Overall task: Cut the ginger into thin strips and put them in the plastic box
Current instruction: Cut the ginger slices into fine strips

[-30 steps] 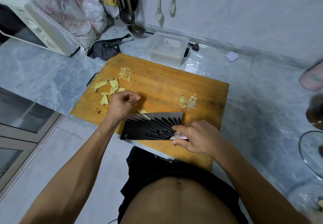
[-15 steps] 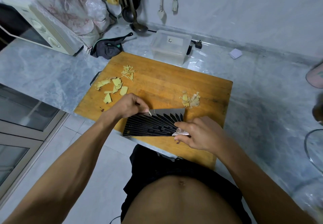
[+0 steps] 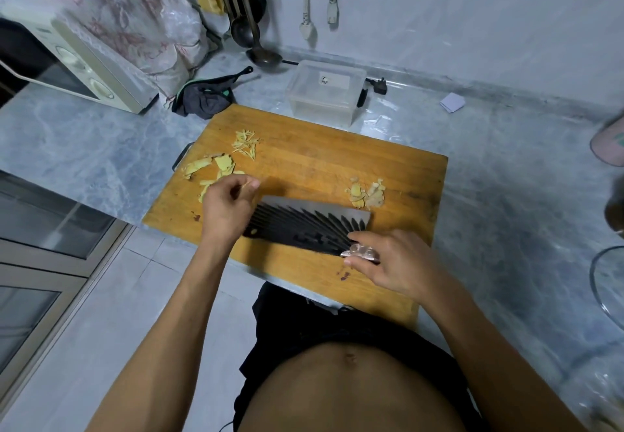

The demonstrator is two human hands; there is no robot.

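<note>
Wooden board (image 3: 304, 165) — right hand (image 3: 398, 263) round cleaver (image 3: 304, 225), left hand (image 3: 226, 209) pinching ginger (image 3: 243, 188).

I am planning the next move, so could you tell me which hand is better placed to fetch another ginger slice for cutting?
Left. The left hand lies right beside the slices, while the right hand grips the cleaver.
</note>
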